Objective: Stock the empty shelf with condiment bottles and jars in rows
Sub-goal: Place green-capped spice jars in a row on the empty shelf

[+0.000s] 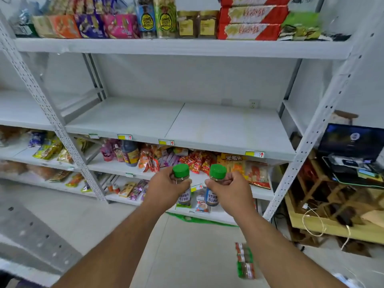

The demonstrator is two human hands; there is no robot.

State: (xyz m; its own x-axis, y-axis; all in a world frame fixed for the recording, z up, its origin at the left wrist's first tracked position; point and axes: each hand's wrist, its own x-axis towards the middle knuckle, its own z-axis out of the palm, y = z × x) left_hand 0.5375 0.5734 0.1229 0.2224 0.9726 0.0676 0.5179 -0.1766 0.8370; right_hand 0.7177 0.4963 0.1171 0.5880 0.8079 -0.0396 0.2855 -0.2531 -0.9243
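Green-capped jars fill both hands: left hand (166, 189) grips one jar (182, 183), right hand (228, 189) another (214, 183); the empty shelf (187, 125) holds nothing yet.

Empty shelf (207, 125): matt white painted metal, smooth. Jars (184, 196): clear glass-like bodies, glossy green plastic caps (181, 170), paper labels. Right desk (332, 225): bare wood.

Bare forearms — no sleeves; left hand (166, 189), right hand (229, 189) ungloved.

Two upright green-capped jars (184, 185), seemingly spice.
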